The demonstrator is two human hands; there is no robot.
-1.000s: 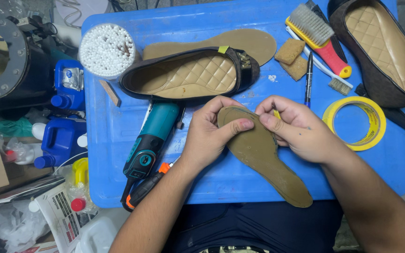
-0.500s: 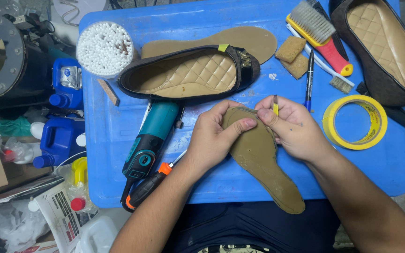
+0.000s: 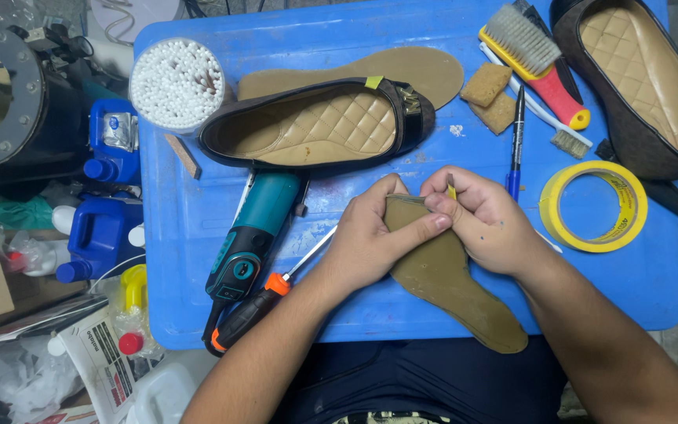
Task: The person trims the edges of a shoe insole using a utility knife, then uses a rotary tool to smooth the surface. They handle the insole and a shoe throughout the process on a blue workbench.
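Pinching the heel end of a flat brown leather insole point(image 3: 445, 275) between both hands over the near middle of the blue plastic desk point(image 3: 198, 228): left hand point(image 3: 374, 239) pressing its thumb across the top, right hand point(image 3: 484, 220) closing its grip on the same end along with a small yellow piece point(image 3: 452, 191). Lying just left, a teal power tool point(image 3: 253, 232) and an orange-handled screwdriver point(image 3: 256, 310); sitting farther off, a black quilted flat shoe point(image 3: 315, 129); resting right, a yellow tape roll point(image 3: 594, 206).
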